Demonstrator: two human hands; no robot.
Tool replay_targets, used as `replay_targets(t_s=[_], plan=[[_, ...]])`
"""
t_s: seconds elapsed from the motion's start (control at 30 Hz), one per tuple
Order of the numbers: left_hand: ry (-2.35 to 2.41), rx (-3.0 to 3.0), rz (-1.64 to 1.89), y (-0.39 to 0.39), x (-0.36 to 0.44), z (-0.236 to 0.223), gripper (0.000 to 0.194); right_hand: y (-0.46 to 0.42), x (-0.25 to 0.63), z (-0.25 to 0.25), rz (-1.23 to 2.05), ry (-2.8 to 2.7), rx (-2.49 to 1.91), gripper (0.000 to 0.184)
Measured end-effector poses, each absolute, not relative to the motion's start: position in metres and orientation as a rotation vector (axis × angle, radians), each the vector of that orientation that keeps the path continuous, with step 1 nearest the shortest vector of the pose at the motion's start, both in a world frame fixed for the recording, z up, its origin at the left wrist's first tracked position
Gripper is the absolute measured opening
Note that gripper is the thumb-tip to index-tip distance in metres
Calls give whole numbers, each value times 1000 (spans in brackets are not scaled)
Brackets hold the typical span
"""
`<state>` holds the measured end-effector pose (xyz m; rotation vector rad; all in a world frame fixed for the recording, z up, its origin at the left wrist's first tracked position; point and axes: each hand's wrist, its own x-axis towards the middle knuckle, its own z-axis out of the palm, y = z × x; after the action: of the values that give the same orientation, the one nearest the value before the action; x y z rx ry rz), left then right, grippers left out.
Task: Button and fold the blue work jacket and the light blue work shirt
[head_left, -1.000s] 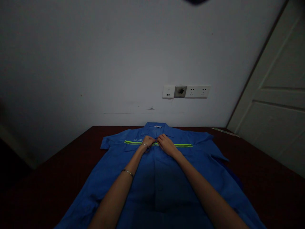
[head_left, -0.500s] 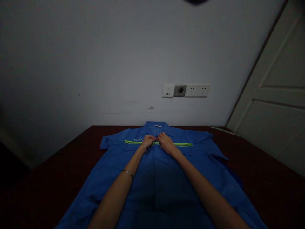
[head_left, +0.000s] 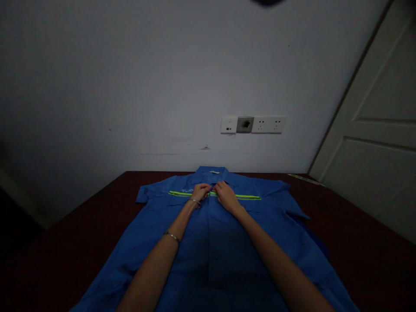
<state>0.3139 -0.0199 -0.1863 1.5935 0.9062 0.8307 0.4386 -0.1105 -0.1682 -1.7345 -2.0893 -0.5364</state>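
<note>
A blue short-sleeved shirt (head_left: 191,242) lies spread face up, its collar (head_left: 211,173) toward the wall. Across its chest runs a yellow-green stripe (head_left: 248,197), with pale lettering above it on the left. My left hand (head_left: 200,191) pinches the left side of the front opening just below the collar, at stripe height. Close beside it, my right hand (head_left: 224,194) has its fingers closed on the right side of the opening. The fingertips nearly meet, and any button between them is too small to make out. Two bracelets circle my left wrist and forearm.
The shirt rests on a dark red-brown table (head_left: 107,208) pushed against a pale wall (head_left: 162,86). Sockets and a switch panel (head_left: 253,124) are set in the wall above the collar. A panelled door (head_left: 373,151) stands at the right.
My left hand has shifted slightly left, leaving a small gap between the fingertips. The right hand stays almost in place at the shirt's opening.
</note>
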Motion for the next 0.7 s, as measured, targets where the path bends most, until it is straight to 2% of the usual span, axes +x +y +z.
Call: replay_targets(t_s=[0.3,0.7], plan=[[1088,1568,737,-30,312,-180,19,-112,439,-173,-542,-2134,-1682,19],[1080,1500,781,-29,315,-176,21,-108,441,-177,-515,-2130,-1566,22]])
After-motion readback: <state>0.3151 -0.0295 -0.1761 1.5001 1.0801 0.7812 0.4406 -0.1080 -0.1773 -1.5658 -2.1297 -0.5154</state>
